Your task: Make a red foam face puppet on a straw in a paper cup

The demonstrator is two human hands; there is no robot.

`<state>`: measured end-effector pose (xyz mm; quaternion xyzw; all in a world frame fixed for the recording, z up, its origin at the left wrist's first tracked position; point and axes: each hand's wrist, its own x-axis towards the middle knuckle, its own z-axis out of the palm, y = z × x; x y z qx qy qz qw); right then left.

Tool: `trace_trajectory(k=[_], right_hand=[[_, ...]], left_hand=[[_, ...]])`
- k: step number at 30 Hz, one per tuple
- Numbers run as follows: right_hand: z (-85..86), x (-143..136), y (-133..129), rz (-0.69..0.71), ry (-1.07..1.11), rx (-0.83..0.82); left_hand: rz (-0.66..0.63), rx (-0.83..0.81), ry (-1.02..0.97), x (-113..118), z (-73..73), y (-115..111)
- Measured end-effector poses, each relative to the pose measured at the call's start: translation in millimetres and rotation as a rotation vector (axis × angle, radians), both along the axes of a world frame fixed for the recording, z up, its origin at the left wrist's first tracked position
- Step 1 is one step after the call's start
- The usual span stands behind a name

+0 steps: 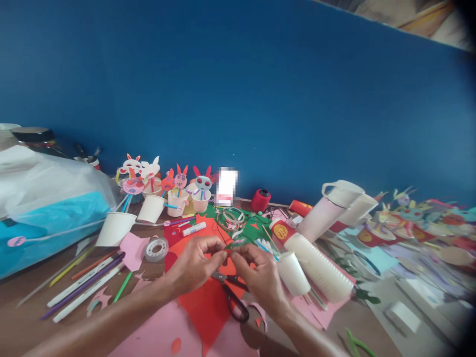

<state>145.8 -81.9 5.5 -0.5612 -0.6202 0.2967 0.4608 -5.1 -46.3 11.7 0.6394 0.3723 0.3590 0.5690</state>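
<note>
My left hand (199, 263) and my right hand (256, 272) meet fingertip to fingertip above the paper sheets in the middle of the table. Both are closed in a pinch; whatever lies between the fingers is too small to make out. Just below them, scissors (238, 303) with black handles lie across a red paper sheet (203, 315). A glue stick (194, 228) rests beyond my left hand, and a roll of clear tape (156, 249) sits to its left. By my right hand a white paper cup (293, 272) lies tilted.
Paper cups with animal-face cutouts (181, 178) stand at the back left. Several markers (84, 285) lie at left, beside a plastic bag (55, 198). Stacked cups (320, 267) and a white jug (329, 208) are at right. A blue wall (238, 99) rises behind.
</note>
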Motion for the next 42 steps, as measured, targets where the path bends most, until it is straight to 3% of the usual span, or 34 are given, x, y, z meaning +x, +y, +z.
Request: trace_trajectory(k=[7, 15, 25, 36, 42], right_hand=[[-7.3, -4, 4, -0.021, 0.301, -0.133], [-6.8, -11, 3, -0.032, 0.511, -0.177], [-13.5, -17, 0, -0.041, 0.546, -0.186], [-12.2, -20, -2, -0.064, 0.557, -0.178], [-24.2, -12, 7, 0.071, 0.568, -0.194]], left_hand=[[-0.011, -0.108, -0.063, 5, -9.6, 1], [0.090, -0.264, -0.192, 11, -3.5, -6], [0.215, -0.286, -0.182, 17, -4.3, -12], [0.222, -0.272, -0.197, 17, -8.6, -12], [0.084, -0.514, -0.373, 8, -11.5, -1]])
